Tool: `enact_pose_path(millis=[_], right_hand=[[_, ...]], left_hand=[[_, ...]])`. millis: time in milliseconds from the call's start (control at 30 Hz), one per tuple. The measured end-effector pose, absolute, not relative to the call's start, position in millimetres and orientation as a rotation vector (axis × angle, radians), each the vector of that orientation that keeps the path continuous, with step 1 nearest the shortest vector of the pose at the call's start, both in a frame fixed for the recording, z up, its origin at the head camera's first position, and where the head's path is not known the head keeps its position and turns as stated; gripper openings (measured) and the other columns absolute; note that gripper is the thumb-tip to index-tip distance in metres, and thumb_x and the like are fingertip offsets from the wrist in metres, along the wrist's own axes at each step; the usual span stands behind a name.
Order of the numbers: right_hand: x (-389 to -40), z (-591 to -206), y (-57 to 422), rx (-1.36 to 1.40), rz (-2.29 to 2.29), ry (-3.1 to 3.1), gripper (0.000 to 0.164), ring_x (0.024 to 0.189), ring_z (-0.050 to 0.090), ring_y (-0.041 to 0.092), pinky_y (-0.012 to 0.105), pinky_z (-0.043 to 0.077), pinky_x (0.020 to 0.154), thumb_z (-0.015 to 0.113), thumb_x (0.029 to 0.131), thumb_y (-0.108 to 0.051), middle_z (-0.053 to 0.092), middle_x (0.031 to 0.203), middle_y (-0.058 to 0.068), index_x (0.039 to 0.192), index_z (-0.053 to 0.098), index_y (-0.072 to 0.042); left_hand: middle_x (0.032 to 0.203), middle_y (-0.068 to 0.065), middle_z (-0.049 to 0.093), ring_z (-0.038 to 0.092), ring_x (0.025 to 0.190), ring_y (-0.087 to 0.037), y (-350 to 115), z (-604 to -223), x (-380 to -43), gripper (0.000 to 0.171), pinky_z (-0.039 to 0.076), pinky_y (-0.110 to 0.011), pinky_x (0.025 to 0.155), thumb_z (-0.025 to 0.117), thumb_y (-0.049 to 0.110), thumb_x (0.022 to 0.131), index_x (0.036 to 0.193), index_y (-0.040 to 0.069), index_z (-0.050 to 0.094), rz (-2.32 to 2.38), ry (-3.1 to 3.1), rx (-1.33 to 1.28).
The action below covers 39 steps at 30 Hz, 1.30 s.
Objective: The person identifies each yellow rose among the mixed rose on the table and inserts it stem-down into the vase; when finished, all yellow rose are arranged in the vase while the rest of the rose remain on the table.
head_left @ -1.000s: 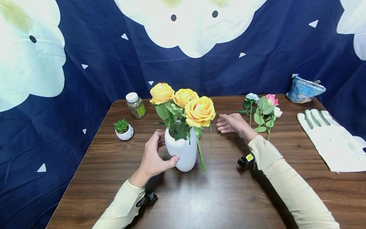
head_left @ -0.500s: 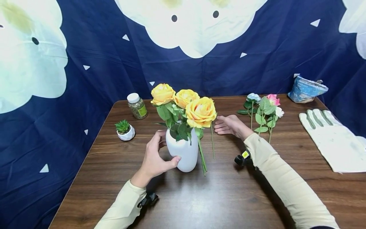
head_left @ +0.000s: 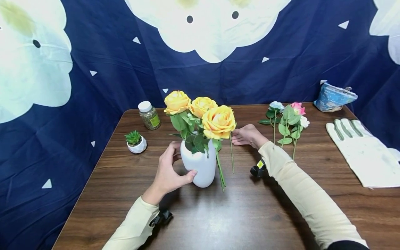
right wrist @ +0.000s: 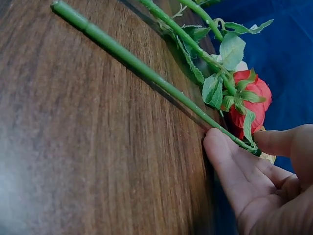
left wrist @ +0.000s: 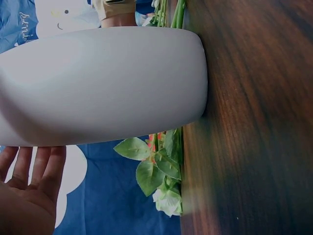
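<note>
My left hand [head_left: 168, 175] holds a white vase [head_left: 198, 170] from its left side, thumb across the front and fingers around the back. Three yellow roses [head_left: 219, 121] with green leaves stand in the vase. Behind it on the table lie more flowers, mostly hidden in the head view; a red rose [right wrist: 252, 98] shows in the right wrist view and a white one [left wrist: 167, 201] in the left. My right hand [head_left: 247, 134] reaches in from the right, fingers extended. Its fingertips [right wrist: 215, 139] are right at a green stem [right wrist: 142, 68], with the thumb on the other side.
Pink, white and pale blue flowers [head_left: 297, 108] lie at the back right. Beyond them are a blue pouch [head_left: 333, 99] and white gloves [head_left: 365, 156]. A lidded jar [head_left: 150, 116] and a small potted succulent [head_left: 136, 143] stand left of the vase.
My right hand has moved left, toward the stem beside the vase. My left hand and the vase have stayed in place.
</note>
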State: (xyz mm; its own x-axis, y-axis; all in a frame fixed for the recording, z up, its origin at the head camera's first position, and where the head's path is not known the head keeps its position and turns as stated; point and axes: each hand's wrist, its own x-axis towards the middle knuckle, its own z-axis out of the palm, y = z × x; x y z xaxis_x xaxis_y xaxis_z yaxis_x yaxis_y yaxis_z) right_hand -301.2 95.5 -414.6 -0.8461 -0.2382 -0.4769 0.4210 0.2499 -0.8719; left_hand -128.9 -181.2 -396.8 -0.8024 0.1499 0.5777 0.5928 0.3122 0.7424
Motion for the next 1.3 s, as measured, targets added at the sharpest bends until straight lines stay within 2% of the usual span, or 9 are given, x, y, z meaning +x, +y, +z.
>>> enact_pose_path(millis=[200,433,533,667,867,1000,1300], right_hand=[[-298.9,-412.9,91.6,0.183,-1.658,2.016,0.042,0.063,0.069,0.008,0.023,0.062,0.069,0.058,0.102,-0.006,0.071,0.074,0.005,0.133,0.053,0.021],[-294.8,-411.9,85.3,0.157,-1.708,2.084,0.023,0.057,0.067,0.009,0.023,0.062,0.063,0.065,0.095,0.001,0.069,0.065,0.004,0.111,0.065,0.019],[-292.6,-410.9,83.0,0.162,-1.72,2.117,0.02,0.054,0.066,0.009,0.023,0.061,0.061,0.067,0.091,0.007,0.069,0.063,0.005,0.107,0.068,0.019],[-292.1,-411.2,80.9,0.2,-1.695,2.171,0.02,0.051,0.065,0.009,0.023,0.061,0.059,0.067,0.088,0.011,0.068,0.061,0.004,0.107,0.07,0.019],[-294.1,-414.5,82.0,0.255,-1.648,2.198,0.025,0.051,0.065,0.007,0.022,0.061,0.059,0.066,0.091,0.009,0.067,0.061,0.002,0.114,0.069,0.017],[-293.0,-416.4,82.3,0.291,-1.672,2.173,0.029,0.053,0.065,0.006,0.02,0.06,0.06,0.063,0.093,0.008,0.067,0.063,0.001,0.12,0.066,0.017],[-287.0,-417.5,82.4,0.287,-1.796,2.115,0.031,0.059,0.065,0.006,0.019,0.061,0.063,0.064,0.092,0.008,0.068,0.072,0.003,0.122,0.064,0.018]], left_hand=[[0.115,-0.015,0.066,0.068,0.098,-0.012,-181.3,-396.8,-128.3,0.068,0.059,-0.023,0.085,0.083,0.016,0.066,0.126,-0.005,0.057,-1.495,-2.186,-0.657],[0.115,-0.015,0.066,0.068,0.098,-0.012,-182.5,-396.9,-127.9,0.068,0.058,-0.021,0.085,0.083,0.016,0.066,0.126,-0.005,0.057,-1.493,-2.184,-0.649],[0.115,-0.016,0.066,0.068,0.098,-0.012,-182.8,-397.0,-128.0,0.069,0.059,-0.021,0.085,0.083,0.016,0.066,0.127,-0.005,0.057,-1.493,-2.183,-0.652],[0.115,-0.016,0.066,0.068,0.098,-0.012,-182.3,-396.7,-128.5,0.069,0.059,-0.021,0.085,0.083,0.015,0.066,0.126,-0.005,0.057,-1.484,-2.186,-0.653],[0.115,-0.016,0.065,0.068,0.098,-0.013,-180.2,-395.8,-129.6,0.067,0.06,-0.024,0.085,0.083,0.013,0.065,0.124,-0.006,0.057,-1.483,-2.191,-0.653],[0.116,-0.016,0.065,0.068,0.098,-0.014,-179.6,-395.8,-129.6,0.067,0.06,-0.024,0.084,0.083,0.014,0.066,0.125,-0.006,0.057,-1.488,-2.187,-0.662],[0.115,-0.017,0.066,0.067,0.098,-0.013,-180.7,-396.2,-128.6,0.068,0.059,-0.023,0.084,0.082,0.016,0.067,0.126,-0.006,0.057,-1.486,-2.178,-0.666]])
